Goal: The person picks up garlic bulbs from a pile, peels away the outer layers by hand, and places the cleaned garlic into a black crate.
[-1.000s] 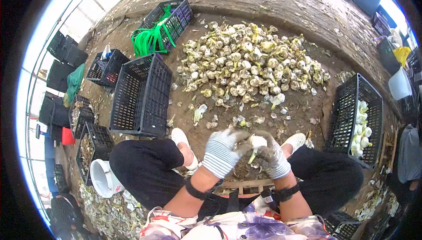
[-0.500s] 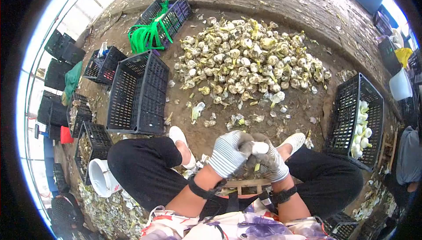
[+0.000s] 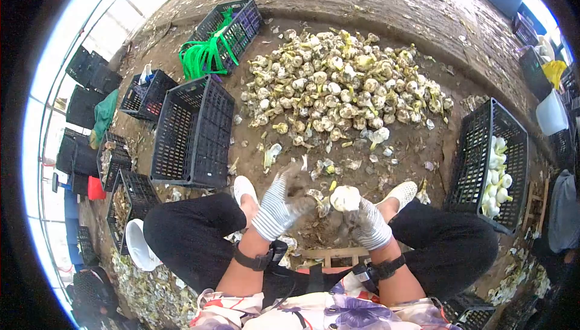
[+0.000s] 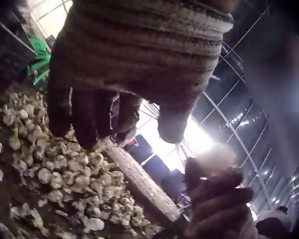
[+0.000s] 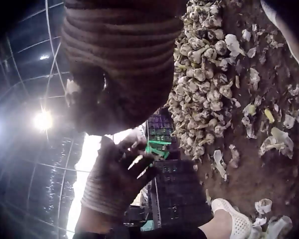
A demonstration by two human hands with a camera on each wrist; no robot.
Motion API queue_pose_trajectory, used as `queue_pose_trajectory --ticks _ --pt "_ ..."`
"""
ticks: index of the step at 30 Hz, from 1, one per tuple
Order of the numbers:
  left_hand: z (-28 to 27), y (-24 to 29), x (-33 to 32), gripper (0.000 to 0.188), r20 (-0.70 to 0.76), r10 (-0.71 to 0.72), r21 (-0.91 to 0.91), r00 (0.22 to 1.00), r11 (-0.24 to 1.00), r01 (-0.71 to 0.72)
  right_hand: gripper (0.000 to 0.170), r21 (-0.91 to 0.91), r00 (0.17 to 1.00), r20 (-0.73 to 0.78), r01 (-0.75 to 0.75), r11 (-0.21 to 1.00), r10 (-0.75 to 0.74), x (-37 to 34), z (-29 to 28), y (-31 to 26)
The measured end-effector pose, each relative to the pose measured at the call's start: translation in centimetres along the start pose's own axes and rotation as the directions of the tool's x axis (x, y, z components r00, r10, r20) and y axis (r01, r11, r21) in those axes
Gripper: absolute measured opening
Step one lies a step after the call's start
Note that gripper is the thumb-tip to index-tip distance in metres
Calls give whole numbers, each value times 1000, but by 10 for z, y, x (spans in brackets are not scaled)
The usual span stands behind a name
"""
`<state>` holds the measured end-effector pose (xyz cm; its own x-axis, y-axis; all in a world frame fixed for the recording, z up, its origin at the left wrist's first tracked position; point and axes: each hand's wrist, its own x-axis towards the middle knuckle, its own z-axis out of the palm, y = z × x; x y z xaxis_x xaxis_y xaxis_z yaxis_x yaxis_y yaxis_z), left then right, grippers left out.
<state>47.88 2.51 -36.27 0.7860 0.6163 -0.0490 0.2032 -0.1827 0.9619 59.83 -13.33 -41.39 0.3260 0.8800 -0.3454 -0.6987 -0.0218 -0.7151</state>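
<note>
1. Brown dirt floor (image 3: 254, 164) mid-frame in the head view, kinda messy.
2. Super bright gridded wall (image 3: 115, 16) along the left edge.
3. Right wrist view: dark ribbed sheeting (image 5: 55, 189) at left, plus one glaring light (image 5: 43, 120).

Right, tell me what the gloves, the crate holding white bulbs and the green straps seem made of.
Gloves: probably knitted fabric, matte, given the soft, striped, cloth-like backs.
Crate: likely moulded plastic, black and fairly dull, judging by its regular grid of holes.
Green straps: flat and looping, so perhaps plastic or woven webbing; too small to settle.
</note>
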Motion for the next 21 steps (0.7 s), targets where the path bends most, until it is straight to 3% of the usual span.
queue_pose_trajectory --ticks 1,2,3,4,5,7,8,10,11,12,13,14,15,16,17,19,20,21 --pt "8 2 -4 61 -48 40 -271 998 961 -51 58 26 1000 -6 -18 1000 18 0 -1 2" --pt "14 7 -5 66 66 88 -126 994 989 -80 57 49 999 -8 -37 998 37 1 1 1" --pt "22 13 1 66 125 221 130 967 963 -237 57 70 998 -4 -56 996 57 2 8 -3" --pt "30 20 7 66 181 348 361 920 847 -391 58 145 999 16 -32 989 30 -1 18 -9" --pt "35 21 8 54 252 407 506 878 718 -478 57 165 998 42 -51 985 45 1 14 -2" --pt "39 14 8 41 188 440 514 878 718 -470 55 206 994 81 -83 975 68 1 -3 17" --pt "40 5 9 40 156 380 445 912 797 -409 56 45 984 88 -157 987 153 -1 -6 8" --pt "41 -14 11 39 109 249 291 962 918 -271 55 73 985 43 -170 983 167 0 -5 15" --pt "38 -17 15 37 73 98 93 993 990 -105 55 87 985 25 -173 981 172 3 2 14" --pt "33 -19 20 35 70 -61 -111 996 992 68 47 -9 999 36 5 1000 -4 1 9 7" --pt "27 -23 23 34 100 -217 -306 971 922 238 44 -49 999 9 33 998 -33 1 16 5" --pt "21 -39 26 18 40 -313 -420 949 856 300 40 -93 998 -16 62 994 -64 1 21 4" --pt "15 -48 27 19 -50 -191 -229 980 958 174 37 -137 995 -41 89 987 -96 2 21 2" --pt "14 -54 23 22 -65 -278 -281 958 927 250 35 -273 996 -69 31 961 -51 2 16 0" --pt "12 -43 20 27 -78 -368 -331 926 886 325 34 -350 989 -98 72 934 -113 2 15 4" --pt "21 -46 8 29 30 -279 -423 960 866 265 31 -503 960 -131 150 851 -246 6 13 8" --pt "30 -47 2 30 79 -225 -472 971 850 235 27 -648 937 -136 162 745 -321 7 18 4" --pt "43 -46 -4 29 92 -259 -518 961 812 268 28 -782 909 -89 190 594 -407 7 19 4"
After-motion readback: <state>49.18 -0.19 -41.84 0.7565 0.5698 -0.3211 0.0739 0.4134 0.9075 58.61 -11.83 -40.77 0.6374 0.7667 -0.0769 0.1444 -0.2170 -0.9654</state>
